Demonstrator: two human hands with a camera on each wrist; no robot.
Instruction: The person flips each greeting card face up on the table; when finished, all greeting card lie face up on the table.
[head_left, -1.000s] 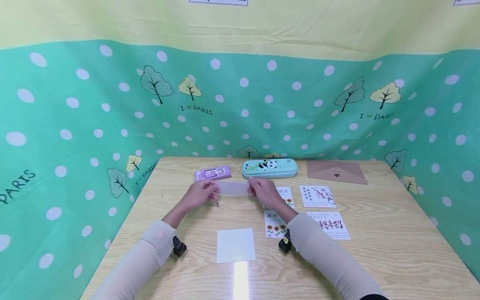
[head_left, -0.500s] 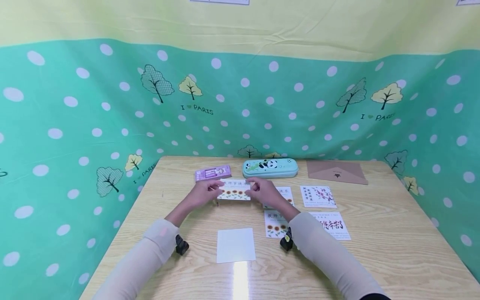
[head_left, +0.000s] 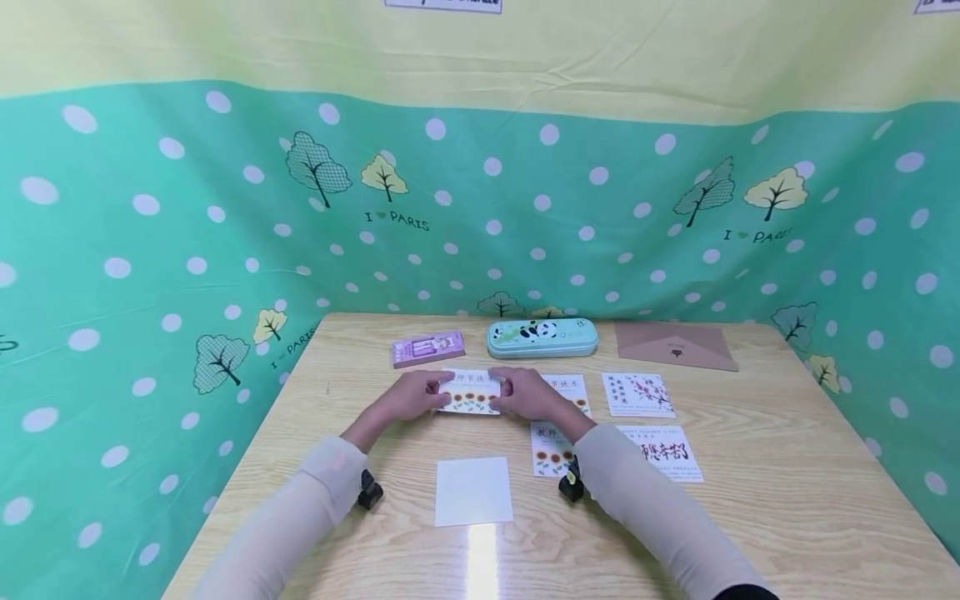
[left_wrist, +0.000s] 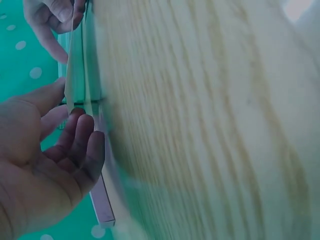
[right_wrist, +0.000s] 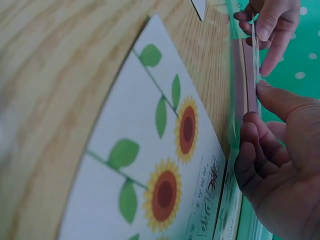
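Between both hands, a white greeting card point(head_left: 469, 392) printed with sunflowers and writing is held by its two short sides, its printed face toward the head camera. My left hand point(head_left: 412, 395) pinches the left edge between thumb and fingers; in the left wrist view the card point(left_wrist: 71, 75) appears nearly edge-on. The right edge is pinched by my right hand point(head_left: 527, 393). Below the right forearm lie two more sunflower cards, an upper one point(head_left: 564, 385) and a lower one point(head_left: 551, 450), partly covered by the hand and arm. A blank white square card point(head_left: 473, 492) lies nearer the front.
Behind the hands are a purple box point(head_left: 427, 348) and a mint panda pencil case point(head_left: 542, 337). A brown envelope point(head_left: 675, 345) lies at the back right. A blossom-print card point(head_left: 638, 394) and a red-lettered card point(head_left: 667, 453) lie to the right on the wooden table point(head_left: 780, 500).
The held card first showed a plain pale side, then its sunflower side came into view. Since then both hands have lowered it slightly toward the table.
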